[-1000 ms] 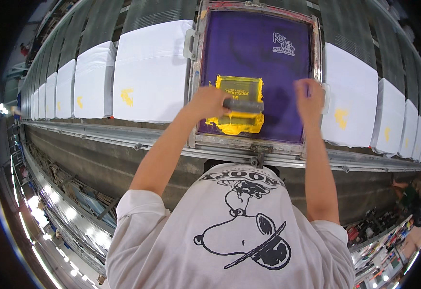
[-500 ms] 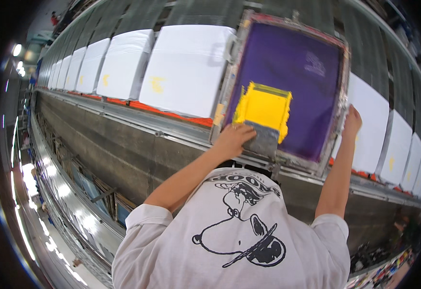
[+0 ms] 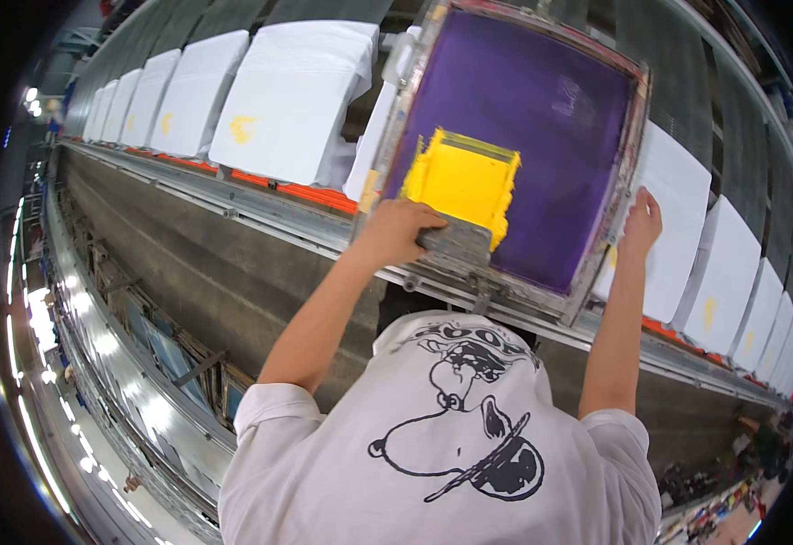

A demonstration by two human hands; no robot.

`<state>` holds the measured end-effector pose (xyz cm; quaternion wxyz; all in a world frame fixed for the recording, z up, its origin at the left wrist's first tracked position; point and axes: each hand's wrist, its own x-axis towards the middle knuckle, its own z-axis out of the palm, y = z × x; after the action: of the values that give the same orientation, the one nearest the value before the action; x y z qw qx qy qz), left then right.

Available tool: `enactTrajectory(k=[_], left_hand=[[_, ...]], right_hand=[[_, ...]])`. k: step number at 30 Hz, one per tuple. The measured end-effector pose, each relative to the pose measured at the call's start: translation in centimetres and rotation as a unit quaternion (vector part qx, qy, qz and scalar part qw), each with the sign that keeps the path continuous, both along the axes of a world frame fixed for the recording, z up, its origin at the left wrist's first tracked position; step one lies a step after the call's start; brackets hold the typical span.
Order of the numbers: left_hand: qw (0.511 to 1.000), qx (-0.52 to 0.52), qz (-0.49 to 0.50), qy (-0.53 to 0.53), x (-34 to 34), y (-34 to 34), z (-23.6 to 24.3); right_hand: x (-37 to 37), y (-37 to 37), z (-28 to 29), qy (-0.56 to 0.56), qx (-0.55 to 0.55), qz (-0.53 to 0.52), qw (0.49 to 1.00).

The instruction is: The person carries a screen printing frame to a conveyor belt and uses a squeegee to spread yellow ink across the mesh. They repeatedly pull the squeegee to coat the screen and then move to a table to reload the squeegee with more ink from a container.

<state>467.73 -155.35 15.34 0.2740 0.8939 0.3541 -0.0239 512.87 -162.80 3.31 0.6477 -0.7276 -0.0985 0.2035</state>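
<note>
Our left hand [image 3: 396,232] grips squeegee [image 3: 455,243], yellow ink [image 3: 462,182] just beyond fingers; right hand [image 3: 640,222] clasps screen frame [image 3: 628,182]. Risk: frame shifts w/ uneven pull, smearing print.

1. Bright, even light falls from above on the row of white garments [image 3: 292,95] and the purple mesh printing screen [image 3: 523,136].
2. Glare spots streak the lower-left rim.
3. Fisheye bending curves the long metal table edge [image 3: 260,213]; corners go black.
4. Slight softness throughout.

The person wears a white short-sleeved T-shirt [image 3: 442,454] printed with a black-outlined cartoon dog, forearms bare.
</note>
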Motion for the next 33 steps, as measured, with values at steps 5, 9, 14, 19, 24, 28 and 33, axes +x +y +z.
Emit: enactTrajectory(k=[5,9,14,19,24,28,33], left_hand=[[0.999,0.047,-0.019,-0.008,-7.1,2.8,1.2],[0.994,0.058,-0.088,-0.010,-8.0,5.7,2.5],[0.994,0.062,-0.087,0.013,-4.9,13.4,4.0],[0.992,0.088,-0.087,0.034,-1.1,21.5,2.2],[0.991,0.098,-0.068,0.067,-0.8,22.7,1.3],[0.989,0.096,-0.064,0.094,0.5,23.5,2.0],[0.993,0.085,-0.019,0.081,-2.6,18.0,-0.6]], right_hand=[[-6.8,4.2,-0.7,0.001,-0.003,0.032,0.999],[-7.7,4.6,-1.5,-0.113,-0.083,0.041,0.989],[-9.5,4.5,-1.7,-0.150,-0.162,0.060,0.973],[-9.7,6.5,-0.8,-0.169,-0.199,0.046,0.964],[-16.0,13.1,7.9,-0.448,-0.145,0.095,0.877],[-25.2,18.5,11.9,-0.437,-0.084,0.478,0.757],[-31.3,13.8,7.3,-0.490,-0.128,0.394,0.768]])
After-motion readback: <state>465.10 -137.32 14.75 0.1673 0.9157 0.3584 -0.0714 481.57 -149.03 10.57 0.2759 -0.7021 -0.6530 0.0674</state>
